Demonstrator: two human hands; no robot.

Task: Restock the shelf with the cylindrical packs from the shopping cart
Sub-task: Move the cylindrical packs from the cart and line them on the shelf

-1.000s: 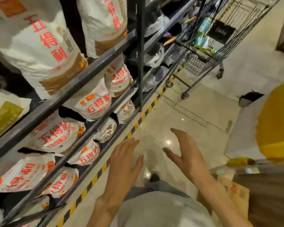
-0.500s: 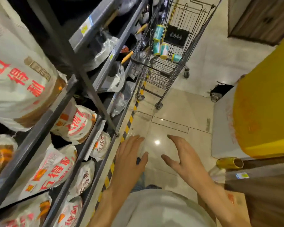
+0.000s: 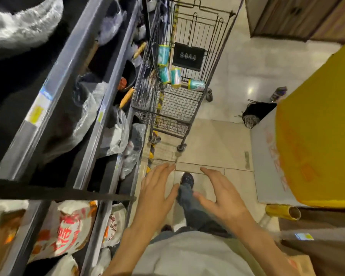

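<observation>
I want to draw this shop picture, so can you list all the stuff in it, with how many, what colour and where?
cylindrical packs: four, teal and white, inside the cart
shopping cart: one, dark wire, ahead by the shelf
shelf: one, dark metal, left
sacks: several, white with red print, lower left shelf
plastic-wrapped goods: several, clear wrap, on the shelf
yellow block: one, right
black bag: one, floor, right
left hand: one, empty, fingers spread
right hand: one, empty, fingers spread
</observation>
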